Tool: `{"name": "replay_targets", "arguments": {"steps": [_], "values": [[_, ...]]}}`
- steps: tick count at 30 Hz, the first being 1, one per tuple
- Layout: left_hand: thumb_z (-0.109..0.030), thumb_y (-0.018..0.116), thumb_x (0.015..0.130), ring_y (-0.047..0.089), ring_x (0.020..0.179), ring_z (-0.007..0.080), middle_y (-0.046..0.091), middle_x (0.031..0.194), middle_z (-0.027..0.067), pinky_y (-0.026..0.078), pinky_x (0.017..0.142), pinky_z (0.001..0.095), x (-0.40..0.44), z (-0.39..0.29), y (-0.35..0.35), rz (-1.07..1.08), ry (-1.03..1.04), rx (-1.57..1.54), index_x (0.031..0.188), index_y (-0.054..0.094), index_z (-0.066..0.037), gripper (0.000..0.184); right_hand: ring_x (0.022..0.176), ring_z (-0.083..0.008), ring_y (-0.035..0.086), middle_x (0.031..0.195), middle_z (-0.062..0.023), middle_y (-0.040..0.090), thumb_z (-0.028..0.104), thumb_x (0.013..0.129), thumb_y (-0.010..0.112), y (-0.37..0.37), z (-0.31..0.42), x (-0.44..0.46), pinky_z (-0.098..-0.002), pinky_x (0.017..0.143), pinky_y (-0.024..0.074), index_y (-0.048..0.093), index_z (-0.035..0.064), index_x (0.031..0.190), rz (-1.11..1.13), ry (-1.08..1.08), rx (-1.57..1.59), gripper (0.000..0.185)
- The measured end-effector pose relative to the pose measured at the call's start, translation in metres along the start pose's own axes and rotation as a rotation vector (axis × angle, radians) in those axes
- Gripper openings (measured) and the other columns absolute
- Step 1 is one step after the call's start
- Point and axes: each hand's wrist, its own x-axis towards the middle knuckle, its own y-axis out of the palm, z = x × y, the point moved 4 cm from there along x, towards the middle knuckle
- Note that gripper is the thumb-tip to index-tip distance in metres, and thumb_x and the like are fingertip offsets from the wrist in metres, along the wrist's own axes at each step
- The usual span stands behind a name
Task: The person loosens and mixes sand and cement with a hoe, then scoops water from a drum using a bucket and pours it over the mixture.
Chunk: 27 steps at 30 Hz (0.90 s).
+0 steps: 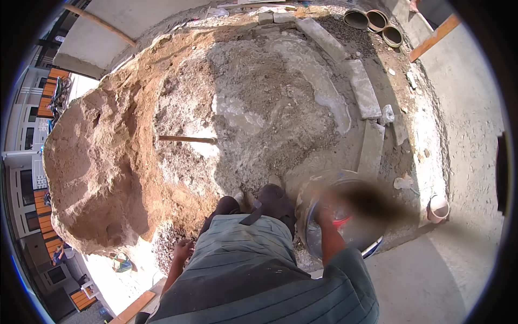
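Observation:
My right hand (324,215) reaches down into a large round drum (308,237) beside my right leg. Its fingers look closed, and a small red object (341,221) shows right next to them. A dark smear in the picture covers part of the drum's inside, so what the hand grips is unclear. My left hand (183,249) hangs low at my left side with curled fingers and nothing visible in it. Ahead of my feet spreads a heap of grey, gravelly mix (253,119), wet in patches. A wooden handle (186,139) lies across it.
Brown sand (97,173) is piled at the left. Concrete blocks (362,89) edge the mix on the right. Several round containers (393,36) lie at the back right, and a small pot (437,208) stands by the wall (469,124). A wooden plank (132,308) lies at lower left.

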Motion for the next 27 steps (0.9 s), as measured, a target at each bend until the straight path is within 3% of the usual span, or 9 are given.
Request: {"name": "replay_targets", "arguments": {"steps": [2,4,8,11,14,17,27], "values": [[-0.023,0.064,0.091,0.064,0.061,0.0152,0.068,0.081,0.0093,0.05,0.049,0.029,0.004,-0.013,0.004,-0.018,0.079,0.044,0.112,0.062,-0.001,0.031,0.108,-0.0356,0.063,0.115,-0.0184,0.066,0.018,0.083,0.059,0.039,-0.015,0.024,-0.0445,0.092,0.0504,0.07,0.0058,0.104,0.015,0.016,0.031,0.027],[-0.024,0.063,0.091,0.065,0.063,0.0162,0.068,0.084,0.0097,0.05,0.05,0.0289,0.031,0.008,0.007,0.02,-0.059,-0.097,0.113,0.062,-0.002,0.031,0.108,-0.0352,0.063,0.112,-0.0192,0.067,0.019,0.084,0.058,0.036,-0.022,0.013,-0.0446,0.092,0.0503,0.069,0.005,0.105,-0.06,0.058,0.079,0.028],[-0.024,0.063,0.091,0.065,0.064,0.0148,0.07,0.085,0.0114,0.05,0.051,0.028,0.061,0.01,0.004,0.011,-0.002,-0.176,0.112,0.062,-0.002,0.03,0.104,-0.0374,0.064,0.102,-0.0208,0.069,0.02,0.082,0.062,0.02,-0.028,-0.046,-0.0464,0.089,0.0504,0.066,0.0048,0.109,-0.24,0.157,0.244,0.031],[-0.023,0.063,0.092,0.065,0.062,0.0151,0.07,0.084,0.0113,0.05,0.05,0.0284,0.082,0.011,0.001,0.061,0.006,-0.15,0.111,0.062,-0.001,0.029,0.097,-0.0447,0.063,0.102,-0.0258,0.066,0.021,0.077,0.069,0.006,-0.028,-0.099,-0.0508,0.082,0.0504,0.059,0.0055,0.114,-0.313,0.059,0.314,0.042],[-0.025,0.065,0.09,0.065,0.062,0.0156,0.07,0.083,0.0105,0.051,0.049,0.0292,0.098,0.018,-0.002,0.069,0.018,-0.091,0.106,0.064,-0.001,0.029,0.092,-0.046,0.063,0.096,-0.0245,0.067,0.024,0.076,0.072,-0.014,-0.032,-0.16,-0.0525,0.079,0.0491,0.058,0.0065,0.116,-0.481,-0.035,0.436,0.046],[-0.026,0.066,0.088,0.064,0.06,0.016,0.069,0.081,0.0105,0.05,0.049,0.0295,0.122,0.035,-0.006,0.105,0.003,-0.102,0.104,0.066,-0.001,0.029,0.086,-0.0455,0.063,0.09,-0.0233,0.067,0.024,0.076,0.074,-0.037,-0.035,-0.212,-0.0533,0.076,0.0481,0.059,0.0068,0.115,-0.646,-0.048,0.264,0.045],[-0.025,0.066,0.086,0.062,0.057,0.0159,0.068,0.078,0.0098,0.048,0.046,0.0296,0.155,0.058,0.017,0.081,-0.022,-0.316,0.106,0.064,-0.001,0.032,0.072,-0.0425,0.063,0.074,-0.0221,0.064,0.021,0.071,0.076,-0.233,0.034,-0.344,-0.0525,0.067,0.0497,0.065,0.0047,0.099,-0.404,-0.148,-0.192,0.034]]}}
